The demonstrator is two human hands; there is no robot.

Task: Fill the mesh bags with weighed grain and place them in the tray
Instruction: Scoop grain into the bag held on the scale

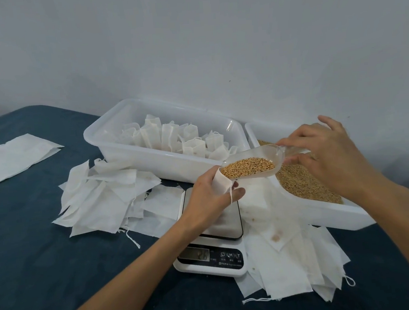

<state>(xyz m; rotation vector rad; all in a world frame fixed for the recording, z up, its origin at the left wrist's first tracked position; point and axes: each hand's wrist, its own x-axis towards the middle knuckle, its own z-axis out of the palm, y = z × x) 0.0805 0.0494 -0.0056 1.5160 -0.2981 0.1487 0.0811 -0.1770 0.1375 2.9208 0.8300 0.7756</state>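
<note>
At the centre of the frame the left hand (pixel 208 196) grips a small white mesh bag (pixel 222 181), fingers and thumb curled round it so that its mouth faces up and to the right, above the steel plate of a kitchen scale (pixel 214 240). The right hand (pixel 327 154) pinches the handle of a clear plastic scoop (pixel 253 161) between thumb and fingers, the other fingers spread. The scoop is loaded with golden grain (pixel 249 167), and its lip touches the bag's mouth. Behind, at upper centre, a white tray (pixel 149 159) holds a row of filled bags (pixel 172 135) standing upright. To the right, a second white bin (pixel 327 214) holds loose grain. Empty flat bags (pixel 103 198) lie heaped on the dark blue tabletop (pixel 33 244) left of the scale, and more spread lower right.
</note>
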